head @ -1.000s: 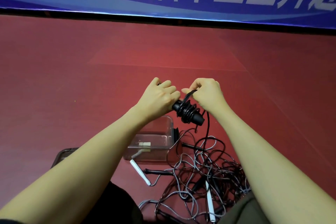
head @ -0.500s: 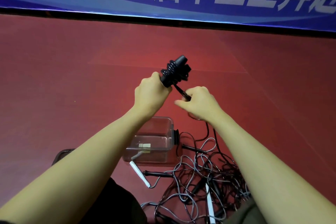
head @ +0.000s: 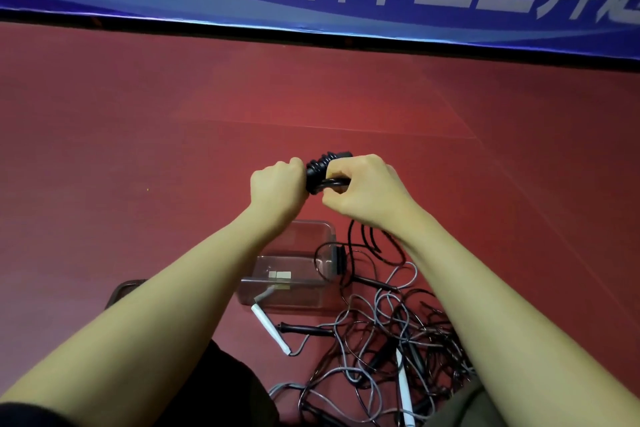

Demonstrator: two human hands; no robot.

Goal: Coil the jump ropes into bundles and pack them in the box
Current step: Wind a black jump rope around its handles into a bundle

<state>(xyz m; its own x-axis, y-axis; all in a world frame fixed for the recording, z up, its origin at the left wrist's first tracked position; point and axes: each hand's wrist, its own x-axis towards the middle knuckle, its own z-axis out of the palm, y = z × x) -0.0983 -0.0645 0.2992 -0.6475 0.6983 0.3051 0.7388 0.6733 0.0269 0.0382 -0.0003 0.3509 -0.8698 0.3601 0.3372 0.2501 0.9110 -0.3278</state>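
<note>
Both fists are working at the centre: our left hand (head: 277, 184) is gripping the black rope bundle (head: 323, 172), while our right hand (head: 363, 191) is pinching the free cord at its three o'clock side. We are judging that each turn should be pulled snug against the last and the end tucked under. Toward six o'clock the clear box (head: 294, 274) is waiting, with the tangled ropes (head: 391, 340) lying at its five o'clock.
</note>
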